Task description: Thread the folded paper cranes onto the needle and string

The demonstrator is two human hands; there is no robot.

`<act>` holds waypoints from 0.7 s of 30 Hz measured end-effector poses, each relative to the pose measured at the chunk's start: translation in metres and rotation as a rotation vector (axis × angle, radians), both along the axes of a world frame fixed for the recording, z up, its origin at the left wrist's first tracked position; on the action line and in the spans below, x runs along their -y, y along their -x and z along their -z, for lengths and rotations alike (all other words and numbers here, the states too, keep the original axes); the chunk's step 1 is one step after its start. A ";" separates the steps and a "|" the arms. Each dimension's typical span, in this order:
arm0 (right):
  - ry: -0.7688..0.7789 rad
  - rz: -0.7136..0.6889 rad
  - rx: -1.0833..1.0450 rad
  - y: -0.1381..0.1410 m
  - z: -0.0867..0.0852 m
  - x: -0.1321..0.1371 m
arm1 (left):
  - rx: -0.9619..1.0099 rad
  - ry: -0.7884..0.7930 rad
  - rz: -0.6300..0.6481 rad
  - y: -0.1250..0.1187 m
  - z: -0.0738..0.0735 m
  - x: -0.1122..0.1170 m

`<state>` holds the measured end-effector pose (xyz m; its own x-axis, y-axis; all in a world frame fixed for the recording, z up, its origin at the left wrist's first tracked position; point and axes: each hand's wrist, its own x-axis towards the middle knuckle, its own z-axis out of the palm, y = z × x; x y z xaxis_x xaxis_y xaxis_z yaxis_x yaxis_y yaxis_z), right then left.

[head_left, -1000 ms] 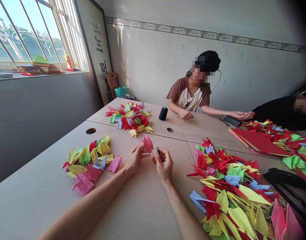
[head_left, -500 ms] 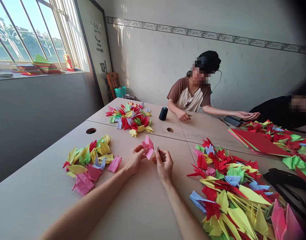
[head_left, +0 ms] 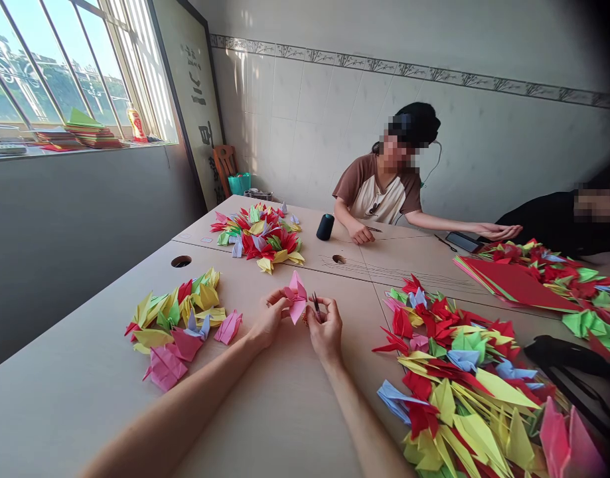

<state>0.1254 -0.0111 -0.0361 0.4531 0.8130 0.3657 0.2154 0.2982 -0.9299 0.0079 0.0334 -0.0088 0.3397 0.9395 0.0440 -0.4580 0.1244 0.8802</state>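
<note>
Pink folded paper crane (head_left: 297,302) pinched in the closed left hand (head_left: 269,318), above the pale counter (head_left: 265,411), right of the small heap of coloured paper cranes (head_left: 185,315). Right hand (head_left: 326,328) clamped on a thin dark pointed tool (head_left: 315,304) beside the crane. Seemingly few done; large mixed crane pile (head_left: 458,372) farther right waiting.

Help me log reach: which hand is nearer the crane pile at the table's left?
Left. The left hand sits just right of the crane pile; the right hand is farther right.

Matt pink paper crane (head_left: 297,297), smooth wood-look table (head_left: 265,411)
</note>
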 end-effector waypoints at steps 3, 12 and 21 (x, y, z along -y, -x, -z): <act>-0.032 -0.043 -0.017 0.000 0.000 0.000 | -0.066 -0.033 0.023 0.000 -0.002 0.002; -0.048 -0.003 -0.098 0.001 -0.008 0.000 | -0.215 -0.199 0.005 -0.002 -0.006 0.007; -0.046 -0.005 -0.347 0.001 -0.020 0.004 | -0.235 -0.357 -0.062 0.003 -0.012 0.010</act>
